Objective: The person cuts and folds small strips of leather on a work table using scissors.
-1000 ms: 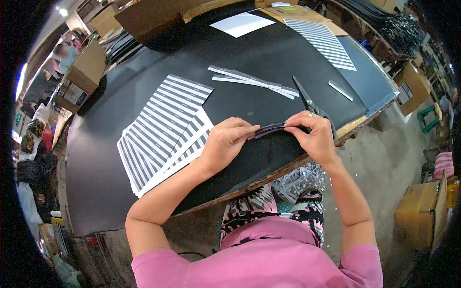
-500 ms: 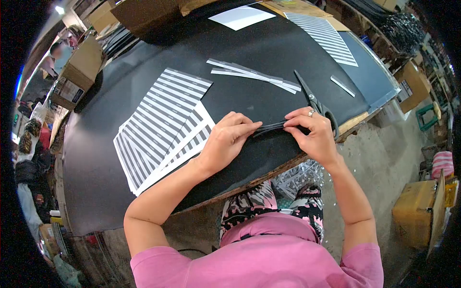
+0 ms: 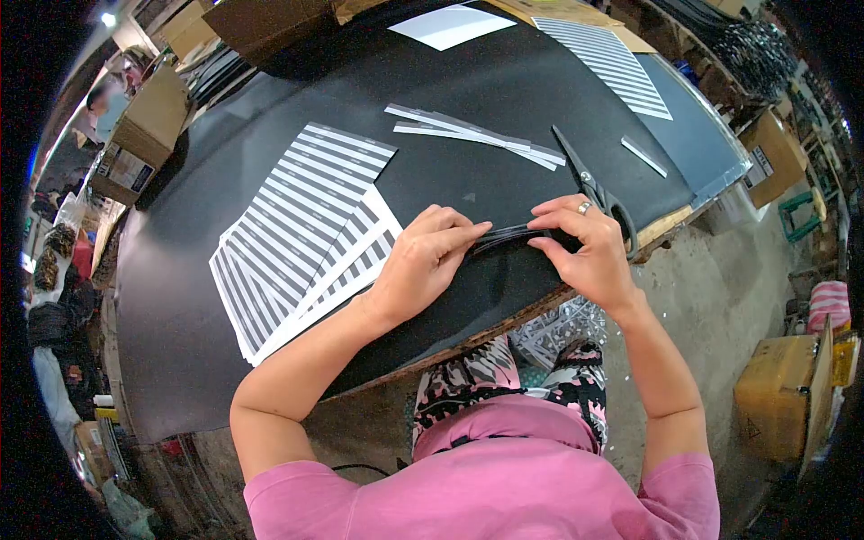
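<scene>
Between my two hands, near the table's front edge, stretches a small bundle of thin dark strips [image 3: 506, 234]. My left hand [image 3: 430, 261] pinches the bundle's left end between thumb and fingers. At its right end is my right hand [image 3: 589, 252], with a ring on one finger; its fingertips and thumb close loosely around the strips. Black-handled scissors [image 3: 589, 184] lie just beyond the right hand, blades pointing away. Left of my left hand lie fanned sheets with dark and white stripes [image 3: 306, 211]. Several cut paper strips [image 3: 468, 133] rest crosswise farther back.
The black-topped table [image 3: 207, 315] carries a single strip [image 3: 644, 157], a striped sheet [image 3: 612, 67] and a white sheet [image 3: 452, 27]. Cardboard boxes [image 3: 139, 135] stand at its left edge. Paper scraps [image 3: 562, 333] lie below the front edge. A person [image 3: 110, 108] is at far left.
The thumb and fingers of my right hand have parted slightly at the strips' end. My left hand keeps its pinch, and the view has shifted a little.
</scene>
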Demonstrator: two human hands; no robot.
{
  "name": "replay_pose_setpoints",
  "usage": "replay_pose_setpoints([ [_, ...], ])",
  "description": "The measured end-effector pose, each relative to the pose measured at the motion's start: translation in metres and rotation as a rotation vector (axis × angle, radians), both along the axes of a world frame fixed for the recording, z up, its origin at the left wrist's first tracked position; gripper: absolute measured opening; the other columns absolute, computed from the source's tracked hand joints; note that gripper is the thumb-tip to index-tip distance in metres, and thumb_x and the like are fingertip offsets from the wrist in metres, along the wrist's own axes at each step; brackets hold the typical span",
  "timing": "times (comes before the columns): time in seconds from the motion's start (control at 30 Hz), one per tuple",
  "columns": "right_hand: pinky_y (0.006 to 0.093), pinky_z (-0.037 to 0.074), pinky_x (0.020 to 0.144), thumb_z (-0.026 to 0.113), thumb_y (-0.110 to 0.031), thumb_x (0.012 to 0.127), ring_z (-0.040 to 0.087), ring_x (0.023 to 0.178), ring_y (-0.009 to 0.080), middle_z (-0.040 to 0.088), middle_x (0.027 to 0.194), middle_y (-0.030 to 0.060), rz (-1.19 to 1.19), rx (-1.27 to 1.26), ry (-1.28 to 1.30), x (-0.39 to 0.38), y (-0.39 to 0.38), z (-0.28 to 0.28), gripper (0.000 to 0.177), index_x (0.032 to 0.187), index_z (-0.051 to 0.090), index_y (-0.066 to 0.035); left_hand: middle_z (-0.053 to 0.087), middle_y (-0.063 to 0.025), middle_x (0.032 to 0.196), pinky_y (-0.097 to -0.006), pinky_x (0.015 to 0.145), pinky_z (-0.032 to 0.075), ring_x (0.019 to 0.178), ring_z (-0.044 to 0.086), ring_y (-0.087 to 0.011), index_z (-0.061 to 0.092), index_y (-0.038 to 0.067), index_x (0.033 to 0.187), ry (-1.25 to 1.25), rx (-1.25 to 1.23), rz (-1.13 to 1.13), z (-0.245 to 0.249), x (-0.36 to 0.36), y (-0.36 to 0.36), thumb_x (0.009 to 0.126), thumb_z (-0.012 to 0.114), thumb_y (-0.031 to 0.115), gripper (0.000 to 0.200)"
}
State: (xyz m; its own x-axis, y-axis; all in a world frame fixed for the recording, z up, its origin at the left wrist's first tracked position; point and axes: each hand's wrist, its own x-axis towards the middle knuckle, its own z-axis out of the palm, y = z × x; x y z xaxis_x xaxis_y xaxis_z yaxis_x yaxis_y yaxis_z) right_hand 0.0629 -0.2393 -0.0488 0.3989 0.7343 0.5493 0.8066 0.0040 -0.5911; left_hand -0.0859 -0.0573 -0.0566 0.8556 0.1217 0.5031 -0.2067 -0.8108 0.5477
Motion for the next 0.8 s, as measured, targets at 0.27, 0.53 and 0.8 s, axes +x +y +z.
replay_pose_setpoints([
  [0.27, 0.0364, 0.049, 0.082, 0.073, 0.002, 0.068, 0.062, 0.093, 0.029, 0.066, 0.096, 0.0118, 0.024, 0.008, 0.011, 0.0, 0.004, -0.001, 0.026, 0.093, 0.067, -0.004, 0.063, -0.0096, 0.086, -0.0312, 0.066, 0.047, 0.078, 0.058, -0.0228, 0.07, 0.007, 0.107, 0.005, -0.008, -0.01, 0.001, 0.0, -0.001, 0.08, 0.064, -0.004, 0.031],
  [0.53, 0.0376, 0.048, 0.084, 0.073, 0.0, 0.069, 0.06, 0.096, 0.0303, 0.065, 0.101, 0.0116, 0.024, 0.041, 0.012, -0.004, 0.008, 0.001, 0.025, 0.093, 0.066, -0.004, 0.063, -0.0093, 0.088, -0.0313, 0.066, 0.048, 0.08, 0.058, -0.0226, 0.07, 0.007, 0.108, 0.013, -0.018, -0.018, 0.0, -0.001, 0.001, 0.08, 0.064, -0.004, 0.031],
  [0.8, 0.0396, 0.043, 0.09, 0.074, -0.003, 0.068, 0.053, 0.106, 0.0327, 0.056, 0.109, 0.0139, 0.089, -0.03, -0.082, -0.007, 0.013, 0.001, 0.021, 0.085, 0.062, -0.005, 0.063, -0.0092, 0.089, -0.031, 0.069, 0.048, 0.082, 0.059, -0.0231, 0.069, 0.007, 0.109, 0.017, -0.012, -0.01, -0.001, -0.001, 0.001, 0.078, 0.064, -0.006, 0.034],
])
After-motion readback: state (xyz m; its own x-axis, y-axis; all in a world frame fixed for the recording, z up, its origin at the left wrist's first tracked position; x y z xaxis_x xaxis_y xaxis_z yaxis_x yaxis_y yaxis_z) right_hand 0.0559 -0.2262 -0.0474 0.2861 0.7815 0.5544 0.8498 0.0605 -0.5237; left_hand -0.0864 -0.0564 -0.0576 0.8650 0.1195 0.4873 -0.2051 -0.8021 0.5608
